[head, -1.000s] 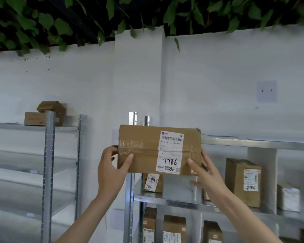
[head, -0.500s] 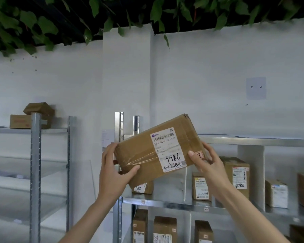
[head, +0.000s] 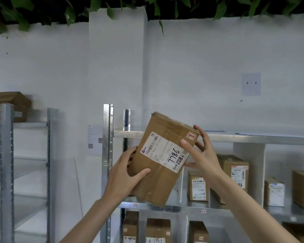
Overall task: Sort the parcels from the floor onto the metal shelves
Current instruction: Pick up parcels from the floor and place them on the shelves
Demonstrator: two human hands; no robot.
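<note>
We held the 7786 parcel [head: 162, 160] tilted on end, left hand [head: 123, 176] gripping low, right hand [head: 200, 155] pinching top, likely to fit the shelf [head: 218, 137] slot.

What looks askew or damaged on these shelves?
The held parcel is tilted, its top edge crumpled. On the left shelf, one box sits crooked atop another.

Parcel storeroom, galvanised metal shelves [head: 218, 137] stocked with labelled cardboard parcels [head: 197, 185], bay sign [head: 251, 84] on white wall
</note>
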